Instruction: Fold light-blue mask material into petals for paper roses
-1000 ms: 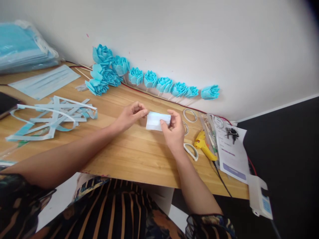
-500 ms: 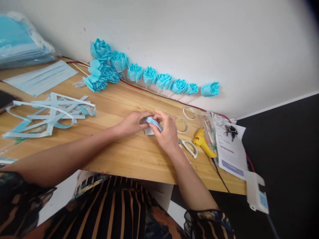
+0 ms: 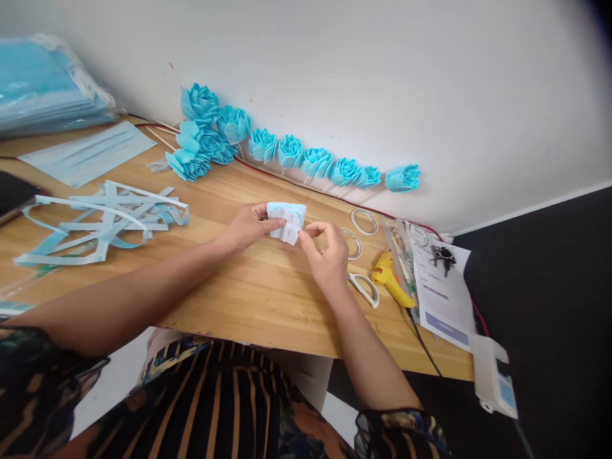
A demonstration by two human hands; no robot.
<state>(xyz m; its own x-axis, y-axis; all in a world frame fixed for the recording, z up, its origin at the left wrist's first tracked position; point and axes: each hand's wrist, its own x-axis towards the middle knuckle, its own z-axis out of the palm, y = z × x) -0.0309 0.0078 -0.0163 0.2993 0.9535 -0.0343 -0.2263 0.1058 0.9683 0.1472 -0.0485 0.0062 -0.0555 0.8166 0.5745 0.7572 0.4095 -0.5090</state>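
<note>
Our left fingers clamp the 9 o'clock side of the thin, creased, white-and-pale-blue fabric piece (image 3: 293, 220), thumb in front, while our right hand (image 3: 305, 231) brings thumb and forefinger to its 4 o'clock corner, though we cannot tell whether they grip it. Half a second ago we had it bent between both hands; now it spreads toward us above the smooth wood-grain worktop (image 3: 248, 293). Beyond lie flat, tangled strips (image 3: 101, 245) at 9 o'clock, ruffled blue flowers (image 3: 317, 162) from 10 to 2, and a yellow glue gun (image 3: 393, 285) at 4.
</note>
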